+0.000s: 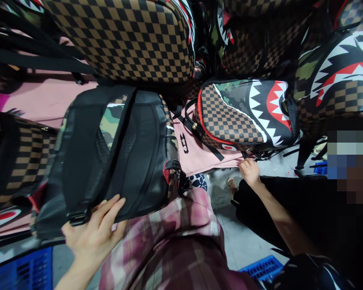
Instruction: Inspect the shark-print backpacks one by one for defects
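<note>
A black backpack (145, 161) with padded straps and checkered sides lies back side up in front of me. My left hand (93, 229) is on its near edge, fingers over the panel beside a strap buckle (78, 217) and thumb low at the rim. Further right, a checkered backpack (232, 114) with camouflage and a shark-mouth print lies on its side. My right hand (250, 172) is closed at its near side, where a short black strap end meets the fingertips. Between the two bags are thread snips (184, 143) on the pink surface (195, 155).
More checkered bags (130, 36) are piled along the back, and another checkered bag (27, 157) lies at left. Blue crates (21, 270) are on the floor. A person in black clothing (278, 209) is close on my right.
</note>
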The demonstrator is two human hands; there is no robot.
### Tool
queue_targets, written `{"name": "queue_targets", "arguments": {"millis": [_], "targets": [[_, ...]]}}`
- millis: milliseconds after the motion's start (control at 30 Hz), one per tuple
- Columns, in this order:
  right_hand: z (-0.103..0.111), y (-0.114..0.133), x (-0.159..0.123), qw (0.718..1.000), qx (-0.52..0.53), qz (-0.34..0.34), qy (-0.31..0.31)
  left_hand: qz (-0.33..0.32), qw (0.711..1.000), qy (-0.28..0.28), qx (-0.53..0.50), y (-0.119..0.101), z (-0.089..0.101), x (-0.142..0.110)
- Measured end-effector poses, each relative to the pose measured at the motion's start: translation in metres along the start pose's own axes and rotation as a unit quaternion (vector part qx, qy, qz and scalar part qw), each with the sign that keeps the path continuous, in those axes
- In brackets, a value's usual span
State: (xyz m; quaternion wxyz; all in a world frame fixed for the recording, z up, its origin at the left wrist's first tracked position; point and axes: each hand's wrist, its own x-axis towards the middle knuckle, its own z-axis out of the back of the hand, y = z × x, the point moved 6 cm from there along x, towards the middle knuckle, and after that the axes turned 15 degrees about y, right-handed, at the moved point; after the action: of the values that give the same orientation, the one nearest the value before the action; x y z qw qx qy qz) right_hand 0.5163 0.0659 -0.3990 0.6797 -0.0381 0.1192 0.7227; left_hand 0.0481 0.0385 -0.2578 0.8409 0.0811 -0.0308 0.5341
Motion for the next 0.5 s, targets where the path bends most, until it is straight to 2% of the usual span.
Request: {"name": "queue_targets", "arguments": {"millis": [167, 300, 433, 500], "targets": [[0.012, 0.018, -0.008, 0.998, -0.010, 0.013, 0.055, 0.045, 0.996, 0.074, -0.028, 0.008, -0.014, -0.006], [0.009, 0.011, 0.012, 0.993, -0.003, -0.010, 0.118, 0.052, 0.998, 0.035, -0.030, 0.008, -0.014, -0.009], [-0.009, -0.013, 0.047, 0.981, 0.028, -0.048, 0.187, 0.050, 0.998, 0.028, -0.014, 0.007, -0.014, -0.009], [-0.016, -0.020, 0.061, 0.977, 0.049, -0.054, 0.200, 0.046, 0.999, 0.017, -0.013, 0.007, -0.013, -0.009]]}}
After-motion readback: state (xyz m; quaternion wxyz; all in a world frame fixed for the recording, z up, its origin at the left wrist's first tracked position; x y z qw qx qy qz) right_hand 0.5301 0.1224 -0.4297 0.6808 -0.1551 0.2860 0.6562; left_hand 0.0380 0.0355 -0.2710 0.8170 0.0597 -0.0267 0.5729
